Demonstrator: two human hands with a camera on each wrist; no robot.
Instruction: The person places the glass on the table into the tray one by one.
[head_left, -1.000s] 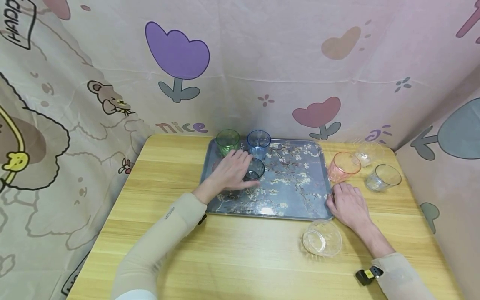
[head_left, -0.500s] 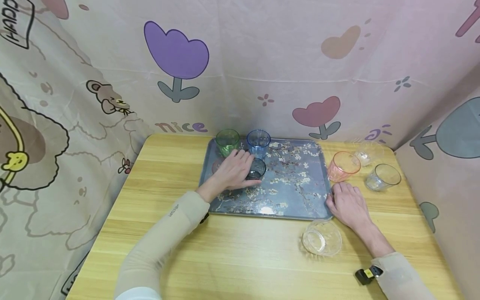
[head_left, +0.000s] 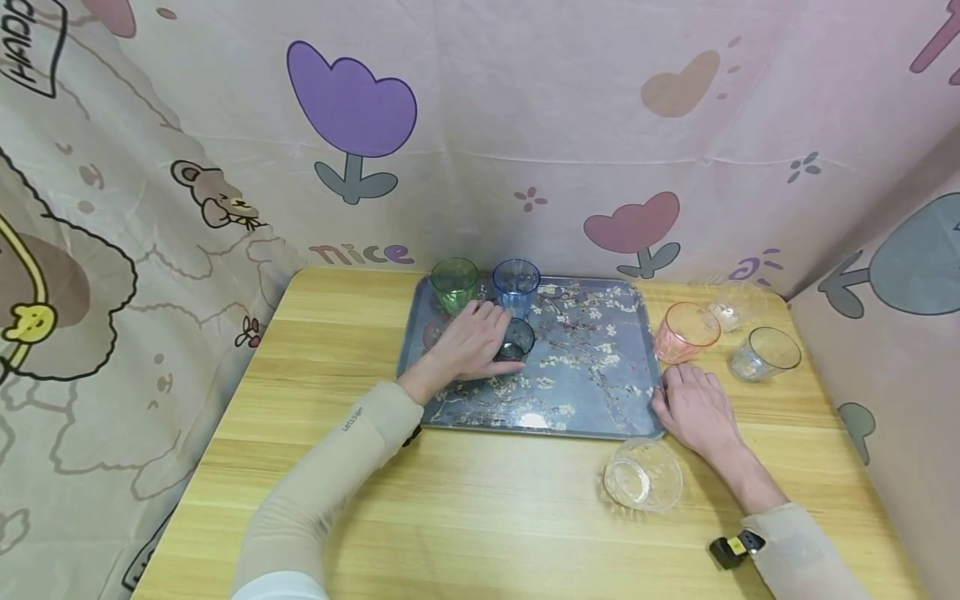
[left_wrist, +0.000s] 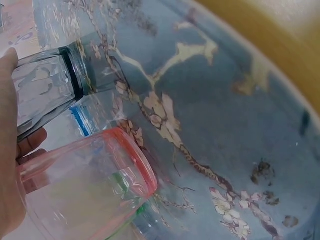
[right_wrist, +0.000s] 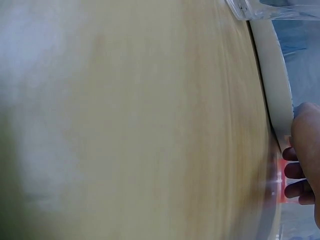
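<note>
My left hand [head_left: 471, 343] grips a smoky grey glass [head_left: 519, 340] low over the patterned blue-grey tray [head_left: 577, 408]. In the left wrist view the grey glass [left_wrist: 45, 87] sits between thumb and fingers. Close to that hand stands a pink-rimmed glass [left_wrist: 90, 185], mostly hidden behind the hand in the head view. Behind them, a green glass [head_left: 454, 285] and a blue glass [head_left: 517, 287] stand side by side on the tray. At the tray's right edge my right hand [head_left: 699, 408] holds the rim, its thumb at the rim and fingers curled outside [right_wrist: 295, 171].
Right of the tray stand a coral-pink glass [head_left: 687, 333], a grey-rimmed glass [head_left: 765, 355] and a clear glass [head_left: 738, 307]. Another clear glass [head_left: 643, 477] is just off the tray's front right corner. A printed cloth [head_left: 480, 167] backs the wooden table [head_left: 480, 508].
My left hand and the grey glass have shifted slightly to the right across the tray. The right hand and the other glasses have stayed in place.
</note>
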